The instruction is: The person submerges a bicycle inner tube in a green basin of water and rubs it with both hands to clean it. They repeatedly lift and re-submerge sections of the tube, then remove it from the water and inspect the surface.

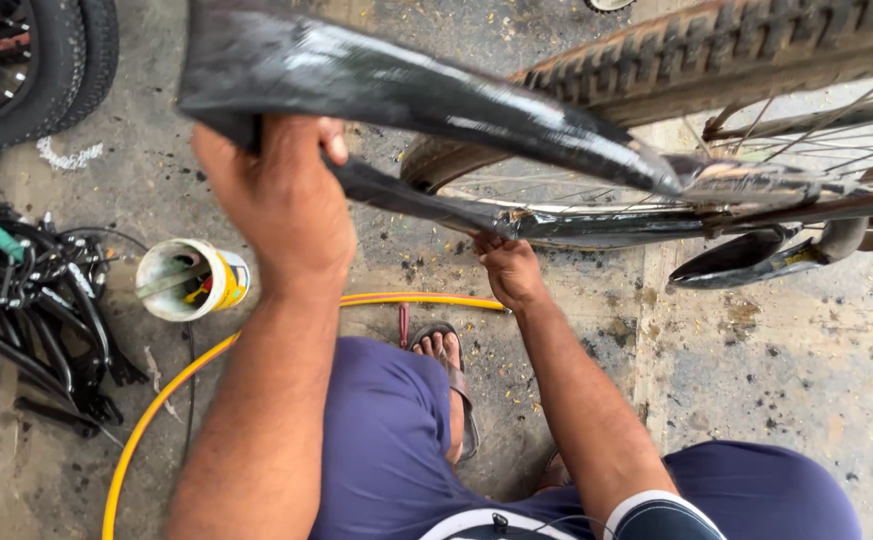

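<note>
The black inner tube (427, 95) hung slack between tyre (717, 50) and rim, gripped by both hands: the left hand (282, 195) clenched its raised end, the right hand (509, 268) pinched it at the rim. Feeding it evenly, untwisted, seemed wisest. On the floor, 1 open tin (189, 280) held sticks.

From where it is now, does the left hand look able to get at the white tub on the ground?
Probably yes: the left hand grips the black inner tube, but the white tub sits just below-left with nothing between.
</note>
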Demonstrator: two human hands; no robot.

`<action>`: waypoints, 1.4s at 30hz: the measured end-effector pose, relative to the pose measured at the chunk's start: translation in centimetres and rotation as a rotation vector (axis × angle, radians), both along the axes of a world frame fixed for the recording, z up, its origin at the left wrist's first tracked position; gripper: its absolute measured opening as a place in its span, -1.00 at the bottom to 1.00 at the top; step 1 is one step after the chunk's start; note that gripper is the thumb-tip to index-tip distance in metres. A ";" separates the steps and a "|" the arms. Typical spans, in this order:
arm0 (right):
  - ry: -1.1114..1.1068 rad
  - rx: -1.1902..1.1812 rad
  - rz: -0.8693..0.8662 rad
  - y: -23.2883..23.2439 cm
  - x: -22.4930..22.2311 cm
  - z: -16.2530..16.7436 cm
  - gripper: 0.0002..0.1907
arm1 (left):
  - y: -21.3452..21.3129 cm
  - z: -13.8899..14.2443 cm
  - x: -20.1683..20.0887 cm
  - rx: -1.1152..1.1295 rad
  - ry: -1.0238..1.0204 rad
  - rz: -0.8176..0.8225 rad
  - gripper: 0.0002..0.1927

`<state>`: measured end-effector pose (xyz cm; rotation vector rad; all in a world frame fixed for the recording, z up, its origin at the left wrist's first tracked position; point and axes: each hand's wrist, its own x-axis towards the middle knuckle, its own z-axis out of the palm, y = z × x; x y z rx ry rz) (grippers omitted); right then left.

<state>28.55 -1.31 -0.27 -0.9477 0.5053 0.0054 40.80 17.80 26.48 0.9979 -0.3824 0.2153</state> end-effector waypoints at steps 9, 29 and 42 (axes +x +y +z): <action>0.484 -0.718 0.495 -3.6 -10.4 -3.4 -0.67 | 0.2 1.2 0.0 0.022 -0.011 0.001 -0.84; 0.517 -1.570 0.555 -8.3 -3.2 -1.7 -0.44 | -1.0 1.4 -0.8 0.446 0.094 -0.005 -0.68; 0.544 -1.605 0.990 -2.3 5.3 -0.4 -0.52 | -4.2 1.9 -1.5 0.793 0.109 -0.089 -0.52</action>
